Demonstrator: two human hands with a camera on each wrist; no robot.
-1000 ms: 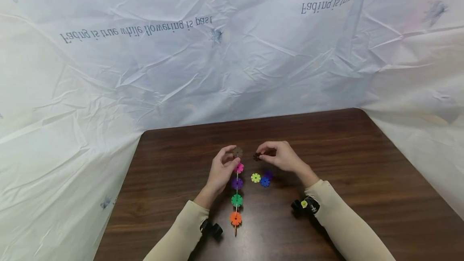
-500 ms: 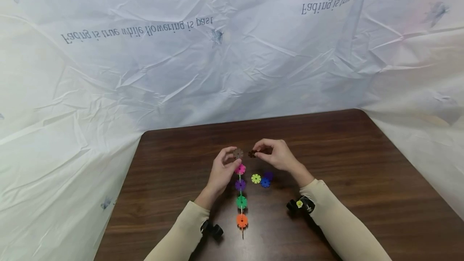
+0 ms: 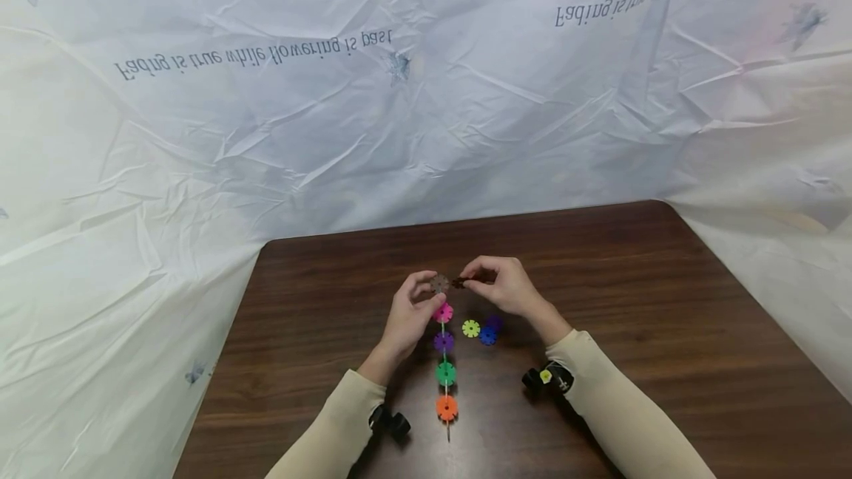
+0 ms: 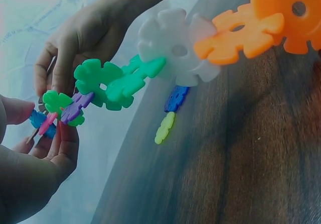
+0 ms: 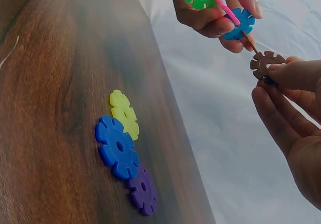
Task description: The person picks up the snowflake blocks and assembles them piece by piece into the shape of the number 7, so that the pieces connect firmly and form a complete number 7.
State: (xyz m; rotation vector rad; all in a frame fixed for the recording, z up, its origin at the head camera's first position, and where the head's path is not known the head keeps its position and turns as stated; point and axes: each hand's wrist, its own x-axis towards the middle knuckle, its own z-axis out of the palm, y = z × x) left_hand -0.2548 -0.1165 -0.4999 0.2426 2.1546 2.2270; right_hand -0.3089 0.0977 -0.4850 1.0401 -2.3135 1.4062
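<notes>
A chain of slotted flower-shaped plastic discs [image 4: 103, 86], joined at alternating angles, runs from orange and white through green and purple to pink, blue and brown. My left hand [image 3: 407, 320] pinches it close to its far end, around the blue disc [image 5: 243, 24]. Between thumb and fingers, my right hand [image 3: 506, 288] holds a loose brown disc [image 5: 261, 64]. That disc's slotted edge is right at the thin brown piece at the chain's tip in the right wrist view. The orange end [image 3: 447, 408] of the chain points toward me.
On the dark wooden table [image 3: 612, 279] lie a yellow disc [image 3: 470, 328], a blue disc [image 3: 488, 335] and a purple disc [image 5: 143, 188], close together below my right hand. White printed sheeting [image 3: 433, 131] hangs behind and beside the table.
My right hand has moved left with the brown disc, up to the chain's far end. The chain's near end has swung slightly right, while my left hand has barely shifted.
</notes>
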